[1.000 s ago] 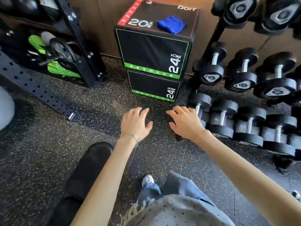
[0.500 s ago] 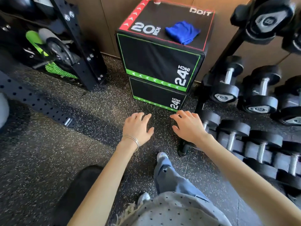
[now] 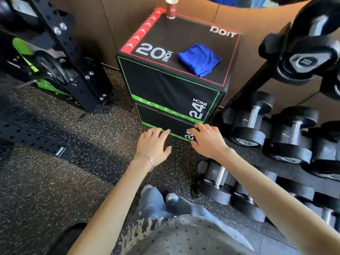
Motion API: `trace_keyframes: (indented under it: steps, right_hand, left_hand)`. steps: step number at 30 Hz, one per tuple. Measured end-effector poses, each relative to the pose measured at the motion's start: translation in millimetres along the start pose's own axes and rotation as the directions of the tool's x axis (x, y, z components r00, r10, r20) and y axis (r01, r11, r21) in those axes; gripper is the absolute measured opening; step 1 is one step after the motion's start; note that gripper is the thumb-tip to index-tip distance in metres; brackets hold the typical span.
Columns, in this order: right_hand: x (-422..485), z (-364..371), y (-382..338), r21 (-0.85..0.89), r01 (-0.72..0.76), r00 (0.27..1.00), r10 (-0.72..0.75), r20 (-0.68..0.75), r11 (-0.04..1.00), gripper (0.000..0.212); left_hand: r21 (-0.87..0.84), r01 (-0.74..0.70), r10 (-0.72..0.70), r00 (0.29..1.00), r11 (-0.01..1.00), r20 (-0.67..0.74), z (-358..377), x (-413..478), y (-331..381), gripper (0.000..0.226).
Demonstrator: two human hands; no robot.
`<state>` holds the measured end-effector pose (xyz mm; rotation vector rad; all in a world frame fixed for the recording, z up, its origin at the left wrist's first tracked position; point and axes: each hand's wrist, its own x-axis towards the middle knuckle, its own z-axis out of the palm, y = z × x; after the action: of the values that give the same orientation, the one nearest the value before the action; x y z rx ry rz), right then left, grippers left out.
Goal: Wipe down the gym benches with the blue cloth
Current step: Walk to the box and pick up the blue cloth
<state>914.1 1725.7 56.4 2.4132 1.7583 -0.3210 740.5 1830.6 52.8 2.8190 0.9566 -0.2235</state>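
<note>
Blue cloth (image 3: 199, 59), one folded soft piece, lies well beyond both hands on top of the upper box, touched by neither. Nearest the camera, two bare forearms reach forward over a dark speckled rubber floor (image 3: 55, 181). The left hand (image 3: 153, 144), with thin silver bangles (image 3: 147, 161) at its wrist, is palm-down with fingers spread and holds nothing. The right hand (image 3: 207, 142), just beside it, is likewise flat, spread and empty. Both sit in front of the lower black padded box with green trim (image 3: 161, 120); whether their fingertips touch it I cannot tell. On it is stacked a second, larger black padded box (image 3: 165, 85) marked "20 INCH", making two. To the right hand's right is a rack of black dumbbells (image 3: 248, 133), several cut off by the edge. Farthest, one red paper cup (image 3: 171, 8) stands upright at the upper box's back edge; its contents are hidden.
</note>
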Motion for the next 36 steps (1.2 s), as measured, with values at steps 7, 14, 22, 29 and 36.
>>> trace_keyframes:
  steps: [7, 14, 22, 29, 36]
  right_hand:
    - [55.4, 4.0, 21.6, 0.026, -0.082, 0.995, 0.081, 0.061, 0.996, 0.053]
    - [133.1, -26.1, 39.9, 0.063, -0.213, 0.977, 0.211, 0.035, 0.975, 0.049]
    - [220.0, -56.9, 46.1, 0.107, -0.336, 0.939, 0.341, -0.033, 0.936, 0.052]
    - [262.7, -53.5, 47.9, 0.142, -0.351, 0.933, 0.358, -0.026, 0.925, 0.052]
    - [311.2, -58.5, 78.2, 0.194, -0.347, 0.927, 0.367, -0.078, 0.918, 0.052]
  left_hand:
    - [0.020, -0.086, 0.085, 0.995, 0.996, 0.057, 1.7, 75.5, -17.7, 0.065]
    - [0.040, -0.207, 0.206, 0.978, 0.977, 0.032, -35.5, 185.0, -56.7, 0.067]
    - [0.096, -0.304, 0.302, 0.953, 0.948, 0.031, -67.1, 276.6, -105.2, 0.068]
    - [0.077, -0.328, 0.321, 0.943, 0.942, 0.085, -60.5, 310.5, -127.9, 0.066]
    - [0.038, -0.298, 0.293, 0.951, 0.954, 0.097, -58.2, 353.3, -131.4, 0.067]
